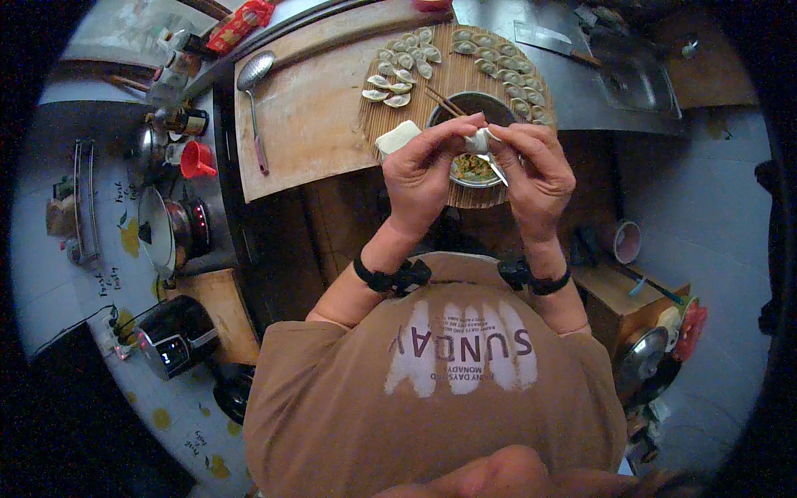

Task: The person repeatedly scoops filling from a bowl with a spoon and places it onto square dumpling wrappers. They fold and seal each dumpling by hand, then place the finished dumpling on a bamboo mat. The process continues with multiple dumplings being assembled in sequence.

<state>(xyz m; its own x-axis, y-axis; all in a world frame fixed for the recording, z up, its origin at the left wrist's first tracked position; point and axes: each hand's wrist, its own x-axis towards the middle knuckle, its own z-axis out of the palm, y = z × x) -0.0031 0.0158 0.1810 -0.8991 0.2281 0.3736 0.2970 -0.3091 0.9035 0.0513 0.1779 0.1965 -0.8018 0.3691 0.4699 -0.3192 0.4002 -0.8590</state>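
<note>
Between the fingertips of both my hands is a small white dough wrapper (pixel 478 143), partly folded. My left hand (pixel 420 165) pinches one side of it and my right hand (pixel 538 165) the other. Below them a metal bowl (pixel 473 183) holds a chopped filling (pixel 471 167) of orange and green bits. Wooden chopsticks (pixel 443 99) lean on its far rim. A thin white strip (pixel 495 169) shows beside my right fingers; I cannot tell what it is. Left of the bowl sits a stack of square wrappers (pixel 397 138), partly behind my left hand.
Rows of folded dumplings (pixel 408 53) lie on a round slatted mat (pixel 448 62). A skimmer (pixel 252 93) rests on the wooden board (pixel 305 131) to the left. A cleaver (pixel 545 36) lies by the sink (pixel 641 75). Far left are a lidded pot (pixel 159 227) and a black appliance (pixel 177 336).
</note>
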